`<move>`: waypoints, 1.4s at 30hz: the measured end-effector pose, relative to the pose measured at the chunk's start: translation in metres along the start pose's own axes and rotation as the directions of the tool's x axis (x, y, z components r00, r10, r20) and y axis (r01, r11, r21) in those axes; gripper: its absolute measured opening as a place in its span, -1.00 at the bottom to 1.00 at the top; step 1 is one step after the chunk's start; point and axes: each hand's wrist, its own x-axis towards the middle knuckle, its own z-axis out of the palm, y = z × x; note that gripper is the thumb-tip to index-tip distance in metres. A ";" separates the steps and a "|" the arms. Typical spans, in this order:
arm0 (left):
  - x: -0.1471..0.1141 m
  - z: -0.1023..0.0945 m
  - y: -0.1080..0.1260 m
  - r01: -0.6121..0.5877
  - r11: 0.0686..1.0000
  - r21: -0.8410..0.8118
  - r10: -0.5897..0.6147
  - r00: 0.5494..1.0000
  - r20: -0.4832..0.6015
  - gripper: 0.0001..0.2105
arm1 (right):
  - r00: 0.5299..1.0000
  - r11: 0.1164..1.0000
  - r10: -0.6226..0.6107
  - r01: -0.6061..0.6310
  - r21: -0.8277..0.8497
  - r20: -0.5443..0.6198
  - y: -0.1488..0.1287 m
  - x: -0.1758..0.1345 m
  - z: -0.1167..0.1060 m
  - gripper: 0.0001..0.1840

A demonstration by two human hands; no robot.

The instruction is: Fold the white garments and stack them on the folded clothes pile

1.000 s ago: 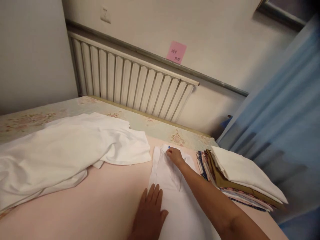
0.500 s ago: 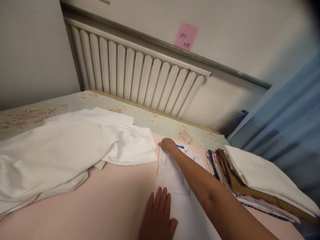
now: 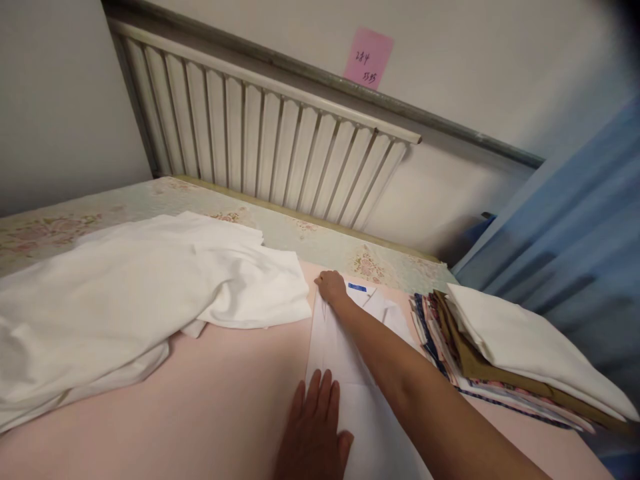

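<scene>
The right hand [image 3: 331, 287] is curled, its thumb and fingers pinching the far left corner of a smooth white cloth garment [image 3: 363, 407]; the covered fingertips are hard to make out. The left hand [image 3: 317, 427] lies flat, palm down with fingers slightly spread, across the garment's left side nearer the wearer. The garment is laid out lengthwise on a plain pale-pink cloth [image 3: 225, 400], its collar end near that cloth's far edge, with a small blue rectangular label [image 3: 357, 287] showing just right of the right hand. The right forearm crosses over the garment. Toward the left edge lies a large, rumpled heap of white fabric [image 3: 130, 300]; near the right edge sits a stack of folded fabrics [image 3: 515, 360], white on top, mustard-brown beneath. Beyond the pink cloth, a pale-green floral cover [image 3: 325, 240] reaches toward a cream ribbed radiator [image 3: 270, 133].
</scene>
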 end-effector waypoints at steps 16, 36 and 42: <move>0.002 -0.018 0.008 0.047 0.999 0.001 -0.047 0.999 0.021 -0.45 | 0.951 0.976 -0.160 0.192 0.102 -0.264 0.006 -0.133 -0.024 -0.64; 0.003 -0.004 0.004 0.027 0.998 0.062 -0.024 0.998 -0.053 -0.46 | 0.978 0.978 -0.191 0.197 0.074 -0.077 -0.012 -0.092 0.014 -0.31; 0.004 0.005 -0.001 0.020 0.995 0.095 -0.012 0.997 -0.081 -0.47 | 0.977 0.977 -0.131 0.156 0.149 -0.166 0.023 -0.099 -0.012 -0.55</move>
